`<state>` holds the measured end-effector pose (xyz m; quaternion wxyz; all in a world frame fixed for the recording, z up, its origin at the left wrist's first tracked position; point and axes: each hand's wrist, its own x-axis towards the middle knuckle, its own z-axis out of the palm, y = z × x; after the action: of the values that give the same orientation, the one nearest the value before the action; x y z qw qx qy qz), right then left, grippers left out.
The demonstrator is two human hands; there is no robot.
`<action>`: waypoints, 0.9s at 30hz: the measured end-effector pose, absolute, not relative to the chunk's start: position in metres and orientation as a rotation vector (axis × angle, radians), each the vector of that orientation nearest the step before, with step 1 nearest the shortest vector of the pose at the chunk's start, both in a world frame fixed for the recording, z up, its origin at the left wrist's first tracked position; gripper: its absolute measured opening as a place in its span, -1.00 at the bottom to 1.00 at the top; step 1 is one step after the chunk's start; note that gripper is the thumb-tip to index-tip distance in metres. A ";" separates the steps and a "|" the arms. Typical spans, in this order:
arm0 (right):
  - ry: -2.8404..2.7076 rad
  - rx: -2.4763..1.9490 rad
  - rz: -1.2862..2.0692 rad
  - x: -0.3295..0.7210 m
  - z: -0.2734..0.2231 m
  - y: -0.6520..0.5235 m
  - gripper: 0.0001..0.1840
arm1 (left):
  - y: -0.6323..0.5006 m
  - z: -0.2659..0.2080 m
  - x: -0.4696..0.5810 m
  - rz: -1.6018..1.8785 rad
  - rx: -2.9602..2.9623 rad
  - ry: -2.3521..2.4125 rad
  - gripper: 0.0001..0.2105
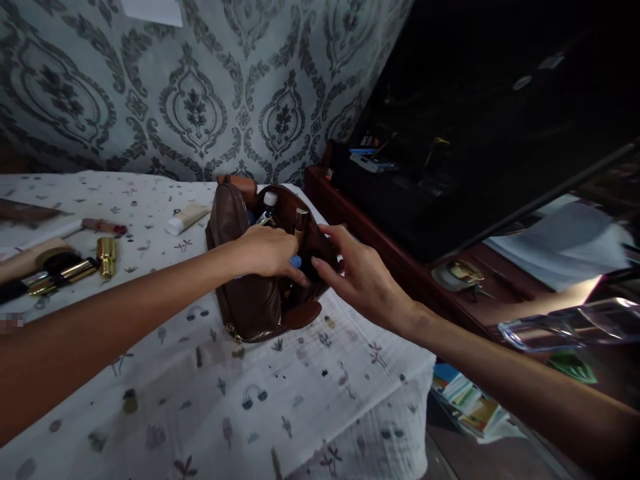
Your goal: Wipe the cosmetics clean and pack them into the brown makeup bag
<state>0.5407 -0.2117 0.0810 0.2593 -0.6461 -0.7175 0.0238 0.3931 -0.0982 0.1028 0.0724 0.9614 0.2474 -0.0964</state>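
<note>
An unzipped brown cosmetic bag stands on the patterned white cloth. My left hand reaches into its opening with fingers curled downward; the fingertips are partly hidden inside. A small blue thing shows right by these fingers, its kind unclear. At the bag's right side, my right hand grips the rim between thumb and fingers, spreading the opening. Inside stand a white-capped bottle and a tube with a shiny cap.
Left of the bag lie a cream tube, a gold lipstick and several other cosmetics. A large black screen leans over the dark wooden furniture on the right. A clear plastic bottle and books are at the lower right.
</note>
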 end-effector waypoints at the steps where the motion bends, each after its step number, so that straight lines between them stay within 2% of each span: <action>1: -1.947 -1.751 0.061 0.540 0.082 -0.212 -0.57 | -0.098 0.102 0.393 -0.271 2.883 0.740 -0.37; 5: -1.966 -1.762 0.021 0.537 0.084 -0.212 -0.58 | -0.091 0.101 0.389 -0.203 2.857 0.648 -0.42; 9: -1.996 -1.767 -0.017 0.536 0.085 -0.213 -0.59 | -0.082 0.101 0.387 -0.319 2.825 0.537 -0.63; 17: -1.952 -1.717 -0.011 0.539 0.076 -0.213 -0.54 | -0.084 0.096 0.395 -0.244 2.884 0.724 -0.80; 27: -1.944 -1.773 -0.050 0.536 0.075 -0.210 -0.49 | -0.089 0.100 0.399 -0.281 2.899 0.770 -0.80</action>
<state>0.5364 -0.2102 0.0752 0.2526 -0.6519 -0.7148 -0.0183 0.3995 -0.0890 0.1003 0.0643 0.9603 0.2550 -0.0929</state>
